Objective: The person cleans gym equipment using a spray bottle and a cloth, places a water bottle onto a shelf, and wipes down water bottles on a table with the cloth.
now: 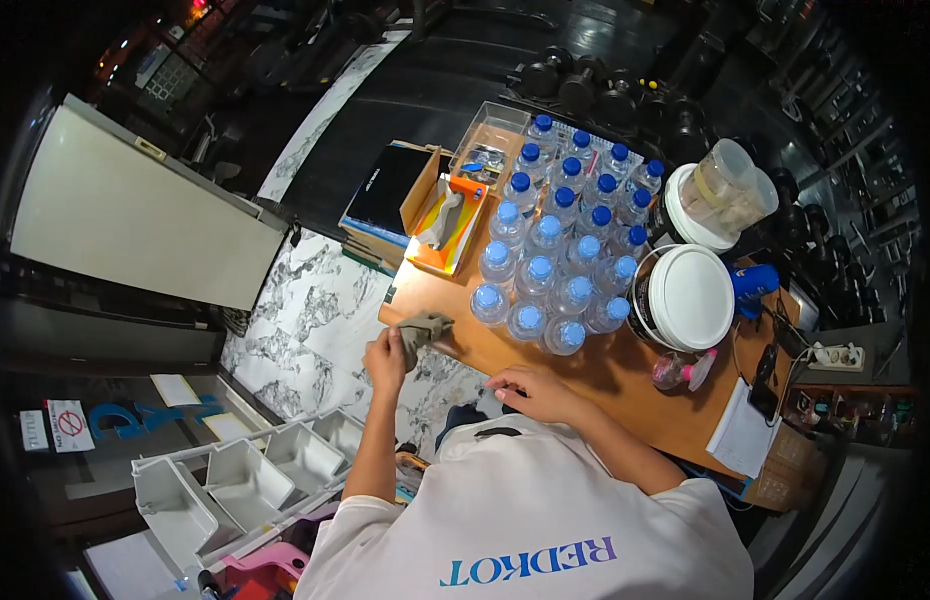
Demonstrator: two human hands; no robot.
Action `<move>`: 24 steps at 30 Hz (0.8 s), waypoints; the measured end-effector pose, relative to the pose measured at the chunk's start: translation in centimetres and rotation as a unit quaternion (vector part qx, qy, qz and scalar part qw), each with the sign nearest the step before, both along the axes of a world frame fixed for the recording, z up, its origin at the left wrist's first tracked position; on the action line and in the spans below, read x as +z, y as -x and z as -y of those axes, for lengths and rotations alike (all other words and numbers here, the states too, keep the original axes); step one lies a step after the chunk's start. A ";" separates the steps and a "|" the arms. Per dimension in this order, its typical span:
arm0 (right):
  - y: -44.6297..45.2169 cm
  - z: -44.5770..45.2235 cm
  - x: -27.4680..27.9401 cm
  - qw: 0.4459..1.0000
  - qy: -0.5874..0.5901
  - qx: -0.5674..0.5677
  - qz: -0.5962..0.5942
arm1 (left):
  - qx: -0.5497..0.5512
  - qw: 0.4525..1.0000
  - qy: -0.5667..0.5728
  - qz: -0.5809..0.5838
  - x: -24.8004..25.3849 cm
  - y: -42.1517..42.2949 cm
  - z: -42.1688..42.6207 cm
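Note:
A crumpled grey-green cloth [421,334] is held in my left hand [386,360] at the left front corner of the wooden table [465,335]; part of the cloth lies over the table edge. My right hand [530,391] rests near the front edge of the table, its fingers apart and nothing in them. Beyond my hands stand rows of clear plastic bottles [539,275] with blue caps, light blue in the nearer rows and dark blue in the farther ones. An orange and yellow tissue box [453,228] stands left of the bottles.
White-lidded tubs [692,298], a pink spray bottle [672,371], a blue cup [753,284] and papers [742,428] are on the right. Behind the tissue box lies a black laptop [389,190]. White bins [250,482] stand at lower left.

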State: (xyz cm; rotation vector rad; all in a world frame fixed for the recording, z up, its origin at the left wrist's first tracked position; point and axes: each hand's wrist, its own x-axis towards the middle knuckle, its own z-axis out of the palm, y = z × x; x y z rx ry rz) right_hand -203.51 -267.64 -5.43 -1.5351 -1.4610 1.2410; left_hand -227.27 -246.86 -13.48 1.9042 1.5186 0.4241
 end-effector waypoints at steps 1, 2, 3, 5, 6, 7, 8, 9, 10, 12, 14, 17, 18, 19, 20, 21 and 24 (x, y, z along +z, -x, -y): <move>-0.2 -0.1 -0.4 0.999 0.021 -0.007 -0.047 | 0.036 0.997 -0.041 0.050 0.8 0.4 0.0; -0.3 -0.3 -0.7 0.995 0.041 -0.014 -0.093 | 0.072 0.989 -0.082 0.102 2.0 0.4 0.0; -0.1 -0.7 -1.0 0.995 0.038 -0.017 -0.095 | 0.069 0.989 -0.084 0.100 3.1 0.3 -0.1; 0.5 -1.6 -1.5 0.986 0.038 -0.008 -0.165 | 0.068 0.950 -0.047 0.301 7.1 -0.3 0.2; 0.8 -2.2 -1.3 0.986 0.036 -0.013 -0.165 | 0.033 0.947 0.026 0.318 9.8 -0.1 0.4; 1.3 -2.9 -0.9 0.964 0.070 -0.023 -0.257 | 0.027 0.947 0.027 0.319 12.6 -0.3 0.7; 1.9 -3.5 -0.6 0.932 0.104 -0.033 -0.346 | -0.109 0.942 -0.001 0.317 15.3 -0.6 1.3; 2.7 -4.1 -0.4 0.932 0.104 -0.037 -0.345 | -0.243 0.918 -0.030 0.311 17.5 -0.9 1.8; 3.6 -4.8 -0.2 0.897 0.124 -0.080 -0.417 | -0.244 0.917 -0.029 0.314 19.5 -1.4 2.3; 3.7 -4.8 -4.4 0.925 0.044 -0.052 -0.373 | -0.364 0.864 0.049 0.345 22.1 -2.1 2.5; 1.9 -7.3 4.1 0.989 -0.144 -0.022 -0.009 | -0.294 0.885 0.053 0.357 20.5 -1.4 1.8; 1.4 -7.8 7.0 0.982 -0.172 -0.050 0.060 | -0.172 0.916 0.072 0.356 17.3 -0.3 0.8; 1.2 -7.6 9.7 0.984 -0.143 -0.051 0.096 | -0.147 0.929 0.054 0.335 16.5 -0.1 0.4; 1.0 -7.4 12.4 0.983 -0.114 -0.053 0.133 | -0.123 0.941 0.037 0.313 16.0 0.0 0.1; 0.8 -7.3 14.5 0.980 -0.083 -0.055 0.170 | -0.123 0.941 0.074 0.307 15.6 -0.2 -0.1; 0.9 -7.3 15.3 0.976 -0.052 -0.057 0.206 | -0.131 0.939 0.079 0.308 14.2 -0.5 -0.3; 2.4 -7.7 11.6 0.910 -0.249 -0.204 0.260 | -0.208 0.934 0.195 0.217 9.1 -1.9 -1.4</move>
